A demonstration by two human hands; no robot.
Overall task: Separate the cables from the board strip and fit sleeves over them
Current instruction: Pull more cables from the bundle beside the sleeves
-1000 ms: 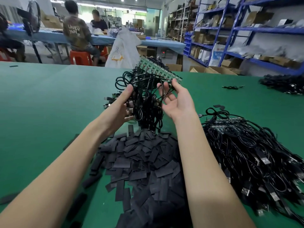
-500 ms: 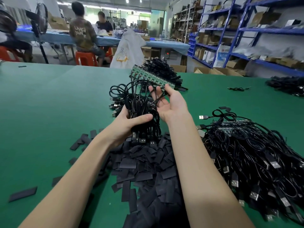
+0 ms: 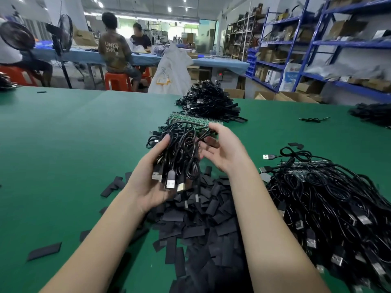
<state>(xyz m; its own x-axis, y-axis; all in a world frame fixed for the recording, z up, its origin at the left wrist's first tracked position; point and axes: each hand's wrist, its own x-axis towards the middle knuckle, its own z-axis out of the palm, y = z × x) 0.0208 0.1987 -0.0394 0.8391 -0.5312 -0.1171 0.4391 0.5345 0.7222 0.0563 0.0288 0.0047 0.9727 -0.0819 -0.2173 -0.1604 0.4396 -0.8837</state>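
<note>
A: Left hand (image 3: pixel 148 185)?
B: Fingers curled round the cables (image 3: pixel 179 151), plugs hanging over the sleeves (image 3: pixel 203 218).
A: Right hand (image 3: pixel 224 151)?
B: Fingers loosely spread beside the bundle, thumb at the strip (image 3: pixel 190 121); holds nothing that shows. Strip end lies on the table (image 3: pixel 63 144).

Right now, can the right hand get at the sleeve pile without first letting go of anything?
Probably yes. The right hand is open beside the cable bundle, which the left hand grips alone. The sleeve pile lies uncovered just below both hands, with nothing between.
</note>
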